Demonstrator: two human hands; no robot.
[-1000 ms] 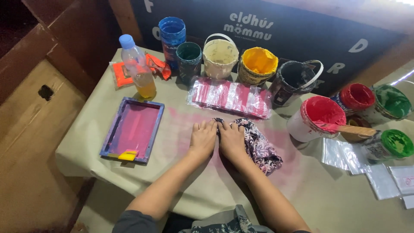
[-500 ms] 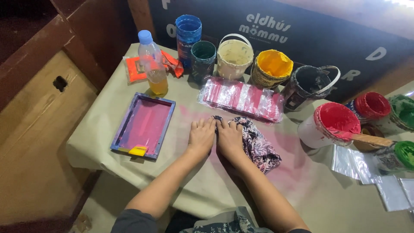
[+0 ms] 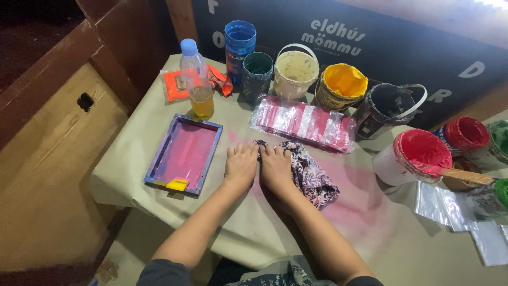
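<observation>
Fingers flat and close together on both sides: my left hand (image 3: 241,165) lies palm-down on the bare khaki paper table cover (image 3: 127,159), and my right hand (image 3: 276,168) lies palm-down with its fingers pressing the near edge of the crumpled dark floral-print cloth (image 3: 309,175), which bunches out to the right of my fingertips. Neither hand is gripping anything; both just press down, thumbs almost touching. Just left of my left hand sits the purple-framed rectangular printing screen with its pink-stained mesh (image 3: 184,153), a small yellow scraper (image 3: 177,185) at its near corner. Beyond my fingertips lies a pink-and-white streaked plastic sheet (image 3: 304,121), and further off a clear plastic bottle of amber liquid (image 3: 197,85). To the right stands an open white tub of red ink (image 3: 413,156) with a wooden stick (image 3: 465,175) resting in it. Risks, as I judge them: the table cover under my right wrist already shows a pink smear, so sliding the cloth across it could stain the fabric; a wide sweep of my right elbow could catch that stick and tip red ink; and pushing too hard could drag the paper cover and jostle the screen.
</observation>
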